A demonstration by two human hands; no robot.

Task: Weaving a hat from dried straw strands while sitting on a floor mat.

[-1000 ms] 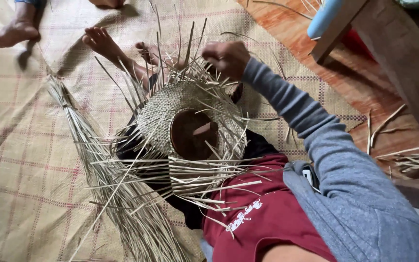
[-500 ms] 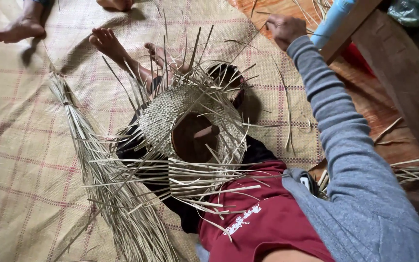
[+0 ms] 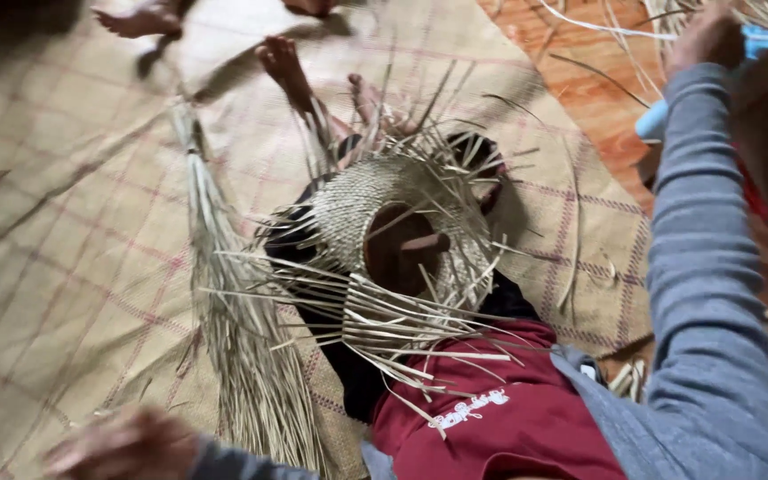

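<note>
head view, half-woven straw hat on lap

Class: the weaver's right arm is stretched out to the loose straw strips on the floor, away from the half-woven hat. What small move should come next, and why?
Probably pick one strip from the loose strips by the right hand and carry it to the half-woven hat, whose unfinished rim bristles with unwoven ends.

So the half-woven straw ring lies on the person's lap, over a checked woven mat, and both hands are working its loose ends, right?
Not quite. The half-woven straw ring does lie on the lap over the checked woven mat, but neither hand touches it: the head view shows the right hand reaching far up right, the left hand low beside the mat.
</note>
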